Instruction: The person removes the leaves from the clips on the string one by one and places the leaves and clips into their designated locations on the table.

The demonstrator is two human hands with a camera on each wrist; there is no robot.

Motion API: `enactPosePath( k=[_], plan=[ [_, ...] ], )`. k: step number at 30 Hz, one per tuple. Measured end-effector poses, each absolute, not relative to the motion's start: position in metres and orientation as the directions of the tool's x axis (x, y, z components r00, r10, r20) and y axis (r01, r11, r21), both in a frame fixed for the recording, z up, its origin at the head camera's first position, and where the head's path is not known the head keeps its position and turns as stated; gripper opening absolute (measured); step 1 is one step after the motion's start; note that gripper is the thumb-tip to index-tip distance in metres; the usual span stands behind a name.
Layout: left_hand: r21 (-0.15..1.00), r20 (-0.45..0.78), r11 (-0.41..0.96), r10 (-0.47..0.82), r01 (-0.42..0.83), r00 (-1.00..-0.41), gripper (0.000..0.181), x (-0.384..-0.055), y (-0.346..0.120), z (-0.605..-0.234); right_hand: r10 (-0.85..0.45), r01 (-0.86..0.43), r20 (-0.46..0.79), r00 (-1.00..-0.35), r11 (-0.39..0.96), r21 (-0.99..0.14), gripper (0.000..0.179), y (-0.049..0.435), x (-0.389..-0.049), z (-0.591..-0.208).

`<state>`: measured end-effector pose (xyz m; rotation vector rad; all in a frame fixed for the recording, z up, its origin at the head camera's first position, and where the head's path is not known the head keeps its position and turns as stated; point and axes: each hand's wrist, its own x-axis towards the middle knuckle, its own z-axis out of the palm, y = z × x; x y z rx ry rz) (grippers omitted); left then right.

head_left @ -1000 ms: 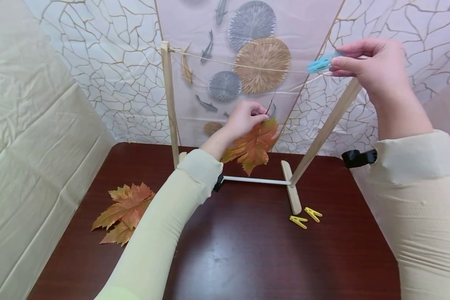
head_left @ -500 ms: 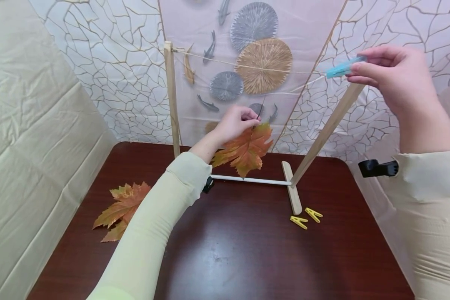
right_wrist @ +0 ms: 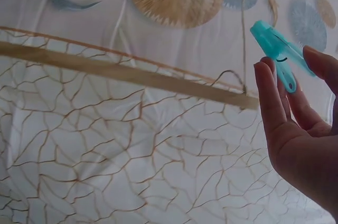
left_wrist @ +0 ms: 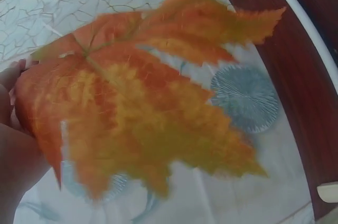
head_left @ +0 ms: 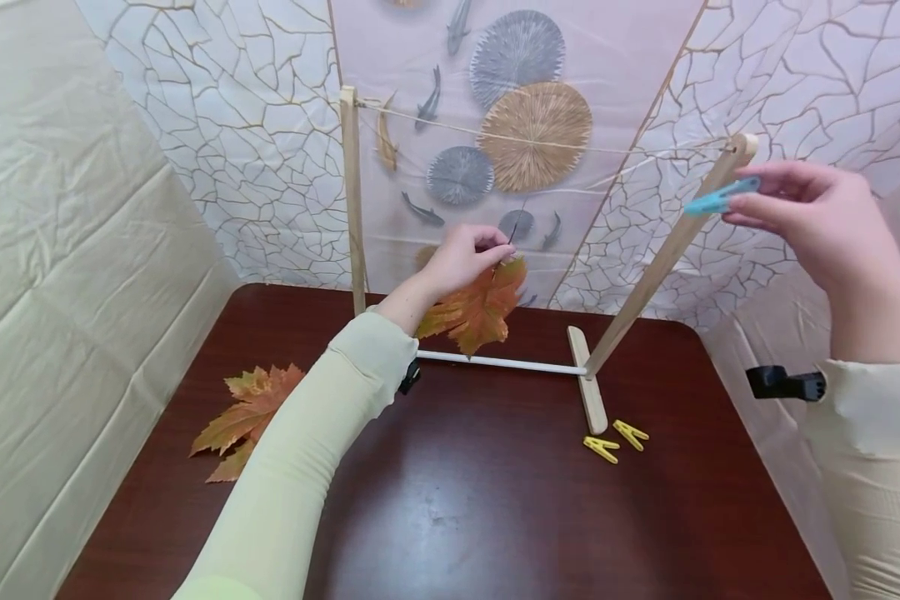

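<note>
My left hand (head_left: 465, 260) pinches an orange maple leaf (head_left: 480, 308) by its thin dark stem, below the string (head_left: 450, 125). In the left wrist view the leaf (left_wrist: 132, 97) spreads broad and jagged, with the hand at the left edge. A light blue clothespin (head_left: 722, 197) is between the thumb and fingers of my right hand (head_left: 817, 208), in front of the right wooden post (head_left: 663, 258). The right wrist view shows this clothespin (right_wrist: 274, 49) pinched by its handle end, away from the string.
The string runs between two wooden posts, the left post (head_left: 352, 200) included. A white rod (head_left: 510, 363) crosses low down. Two yellow clothespins (head_left: 602, 448) lie by the right foot (head_left: 588, 383). More maple leaves (head_left: 247, 412) lie on the dark table (head_left: 450, 500) at left.
My right hand has moved right and down with the blue clothespin, away from the string, uncovering the right post's top. My left hand has shifted slightly left and down with the leaf.
</note>
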<state>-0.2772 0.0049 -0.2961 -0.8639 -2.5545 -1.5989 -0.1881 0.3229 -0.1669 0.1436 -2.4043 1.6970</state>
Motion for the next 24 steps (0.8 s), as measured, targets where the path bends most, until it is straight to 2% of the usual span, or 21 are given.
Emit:
enactPosePath(
  k=[7,13,20,24],
  plan=[
    [0.776,0.189,0.457,0.487,0.434,-0.852,0.017,-0.282,0.001,-0.316,0.063,-0.108,0.16,-0.985,0.498,-0.86,0.029,0.349,-0.176,-0.194],
    [0.715,0.12,0.563,0.487,0.416,-0.865,0.021,-0.279,-0.006,-0.326,0.066,-0.061,0.107,-0.992,0.495,-0.867,0.032,0.365,-0.172,-0.214],
    [0.674,0.092,0.608,0.495,0.421,-0.864,0.021,-0.275,-0.015,-0.341,-0.012,-0.087,0.087,-0.996,0.173,-0.981,0.024,0.379,-0.172,-0.242],
    [0.687,0.12,0.584,0.495,0.432,-0.86,0.02,-0.272,-0.022,-0.349,-0.047,-0.075,0.072,-0.996,0.08,-0.994,0.018,0.384,-0.17,-0.259]
  ],
)
